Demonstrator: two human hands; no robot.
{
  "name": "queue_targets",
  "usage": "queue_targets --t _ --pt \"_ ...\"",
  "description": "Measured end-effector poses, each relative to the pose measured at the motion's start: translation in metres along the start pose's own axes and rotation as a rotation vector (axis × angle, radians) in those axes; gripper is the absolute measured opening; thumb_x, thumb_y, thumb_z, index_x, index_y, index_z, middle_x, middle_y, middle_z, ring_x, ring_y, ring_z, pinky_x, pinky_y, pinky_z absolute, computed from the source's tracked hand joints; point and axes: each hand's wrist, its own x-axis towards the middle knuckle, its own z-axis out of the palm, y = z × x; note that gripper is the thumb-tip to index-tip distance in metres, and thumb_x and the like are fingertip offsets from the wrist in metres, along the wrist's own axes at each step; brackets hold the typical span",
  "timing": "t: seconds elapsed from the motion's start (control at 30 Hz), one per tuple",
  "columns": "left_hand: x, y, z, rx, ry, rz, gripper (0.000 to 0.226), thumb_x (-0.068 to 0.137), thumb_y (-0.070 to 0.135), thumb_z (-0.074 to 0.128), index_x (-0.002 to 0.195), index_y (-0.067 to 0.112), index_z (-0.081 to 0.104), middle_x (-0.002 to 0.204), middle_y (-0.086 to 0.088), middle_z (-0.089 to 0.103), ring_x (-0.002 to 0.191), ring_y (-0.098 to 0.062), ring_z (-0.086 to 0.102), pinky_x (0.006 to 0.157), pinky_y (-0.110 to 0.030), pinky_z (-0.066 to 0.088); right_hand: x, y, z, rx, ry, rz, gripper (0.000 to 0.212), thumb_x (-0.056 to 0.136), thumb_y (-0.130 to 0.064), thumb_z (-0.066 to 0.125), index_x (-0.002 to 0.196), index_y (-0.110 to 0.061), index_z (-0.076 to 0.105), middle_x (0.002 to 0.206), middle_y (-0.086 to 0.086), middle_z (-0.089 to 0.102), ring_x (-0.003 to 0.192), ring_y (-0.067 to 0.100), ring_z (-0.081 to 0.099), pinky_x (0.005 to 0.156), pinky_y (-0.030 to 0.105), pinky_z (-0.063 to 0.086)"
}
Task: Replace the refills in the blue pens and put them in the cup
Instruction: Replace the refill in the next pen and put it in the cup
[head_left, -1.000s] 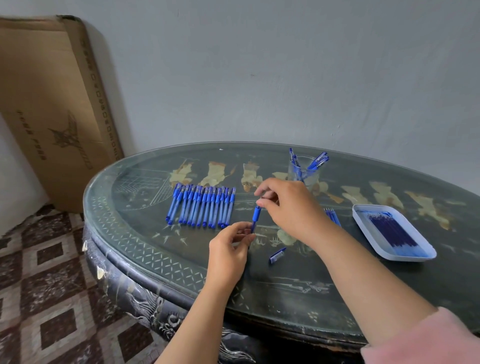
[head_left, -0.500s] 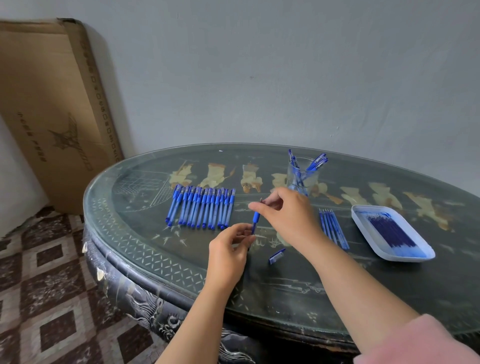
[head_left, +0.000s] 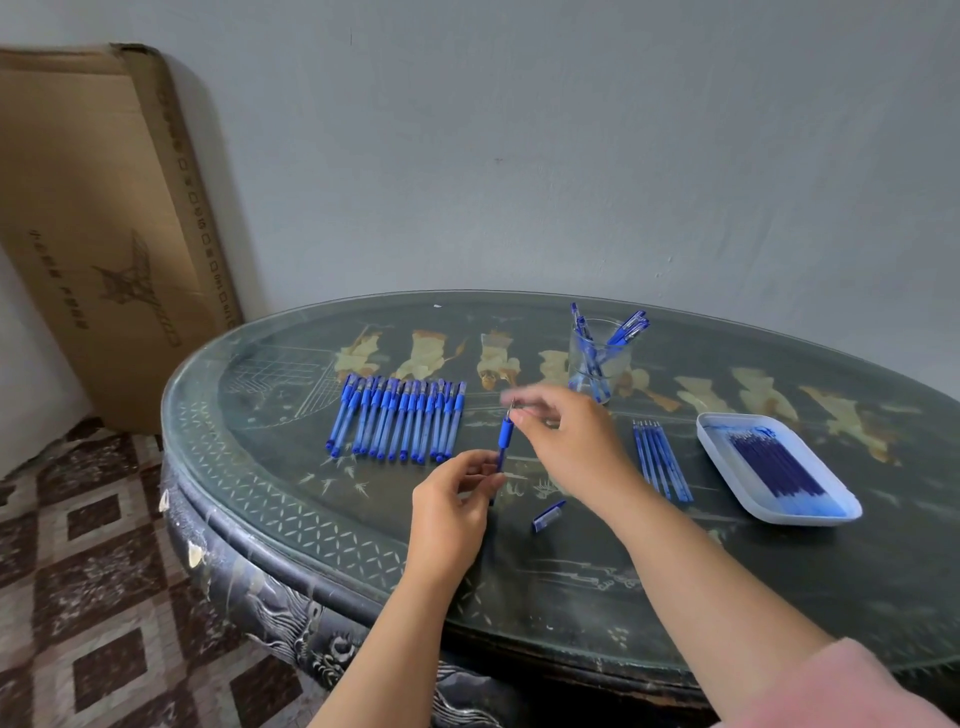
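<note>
Left hand (head_left: 457, 501) pinches the lower barrel of 1 blue plastic pen (head_left: 503, 435), right hand (head_left: 569, 441) pinches its tip end. I'd twist the tip off straight, barrel upright. Clear glass cup (head_left: 597, 364) stands behind the right hand. Dark round table (head_left: 571, 571) has bare room under the hands, its edge near my left wrist.

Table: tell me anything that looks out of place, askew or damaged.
A loose pen cap lies alone, askew, near the front, apart from the pen row. The table's left edge shows pale chips in its dark finish. Nothing is spilled.
</note>
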Motion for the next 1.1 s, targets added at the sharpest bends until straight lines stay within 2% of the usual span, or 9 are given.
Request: queue_targets --t 0.07,0.17,0.23,0.37,0.5,0.63,0.8,0.97,1.1 --pt "0.0 0.001 0.0 -0.004 0.001 0.002 0.022 0.085 0.007 0.073 0.096 0.025 0.069 0.091 0.01 0.071 0.081 0.002 0.065 0.073 -0.008 0.048 -0.001 0.001 0.003 -0.041 0.082 0.014 0.021 0.087 -0.034 0.07 0.098 -0.019 0.06 0.097 -0.006 0.063 0.086 0.008 0.059 0.073 0.018 0.048" --pt "-0.001 0.001 0.0 -0.018 0.004 -0.006 0.023 0.084 0.006 0.073 0.096 0.026 0.068 0.089 0.01 0.071 0.08 0.002 0.065 0.073 -0.008 0.049 -0.002 0.001 0.003 0.055 0.013 0.064 0.044 0.084 -0.042 0.071 0.119 -0.027 0.051 0.111 -0.011 0.055 0.096 0.008 0.058 0.079 0.021 0.047" --pt "-0.001 0.001 0.0 -0.024 0.006 -0.012 0.023 0.084 0.006 0.073 0.095 0.026 0.069 0.089 0.01 0.071 0.079 0.002 0.065 0.072 -0.008 0.049 -0.002 0.002 0.003 0.083 -0.051 0.039 0.04 0.091 -0.032 0.064 0.129 -0.033 0.052 0.122 -0.014 0.054 0.105 0.004 0.056 0.083 0.019 0.046" --pt "0.0 0.0 0.001 -0.008 0.002 -0.002 0.02 0.084 0.005 0.072 0.097 0.021 0.071 0.09 0.008 0.072 0.08 0.0 0.066 0.073 -0.009 0.049 -0.001 0.003 0.006 -0.01 0.088 0.022 0.016 0.088 -0.033 0.069 0.098 -0.021 0.065 0.104 -0.005 0.064 0.091 0.006 0.06 0.079 0.025 0.052" --pt "0.0 0.0 0.001 -0.019 -0.001 -0.009 0.02 0.085 0.006 0.072 0.097 0.022 0.07 0.091 0.009 0.072 0.08 0.0 0.066 0.073 -0.011 0.05 -0.001 0.001 0.002 0.08 0.008 0.037 0.034 0.091 -0.035 0.065 0.123 -0.027 0.06 0.117 -0.013 0.059 0.098 0.001 0.058 0.073 0.011 0.042" --pt "0.0 0.0 0.0 -0.009 -0.01 -0.012 0.02 0.085 0.005 0.071 0.096 0.022 0.069 0.09 0.007 0.071 0.078 0.0 0.066 0.073 -0.011 0.05 0.001 0.004 0.005 0.036 0.055 -0.015 0.015 0.093 -0.026 0.063 0.098 -0.017 0.074 0.101 -0.008 0.071 0.09 0.002 0.061 0.073 0.015 0.046" --pt "0.0 0.002 0.0 -0.03 -0.012 -0.041 0.02 0.085 0.002 0.071 0.093 0.02 0.069 0.085 0.005 0.071 0.073 -0.002 0.065 0.069 -0.01 0.049 0.004 0.004 0.011 0.017 0.082 -0.033 0.015 0.09 -0.025 0.067 0.078 -0.018 0.061 0.095 -0.002 0.07 0.087 0.012 0.062 0.073 0.02 0.048" --pt "0.0 0.002 0.0 -0.042 0.0 -0.047 0.025 0.084 0.002 0.072 0.088 0.026 0.067 0.085 0.005 0.071 0.071 -0.002 0.065 0.068 -0.01 0.048 -0.003 0.011 0.002 0.142 -0.027 0.119 0.023 0.094 -0.038 0.058 0.112 -0.026 0.063 0.1 -0.009 0.064 0.093 0.003 0.059 0.076 0.018 0.046" --pt "0.0 0.002 0.0 -0.057 -0.009 -0.056 0.027 0.085 0.004 0.072 0.09 0.03 0.066 0.086 0.01 0.07 0.075 -0.001 0.066 0.071 -0.011 0.049 -0.016 0.038 -0.014 -0.346 -0.193 0.359 0.033 0.092 -0.051 0.055 0.105 -0.021 0.058 0.108 -0.005 0.058 0.095 0.012 0.056 0.077 0.031 0.046"
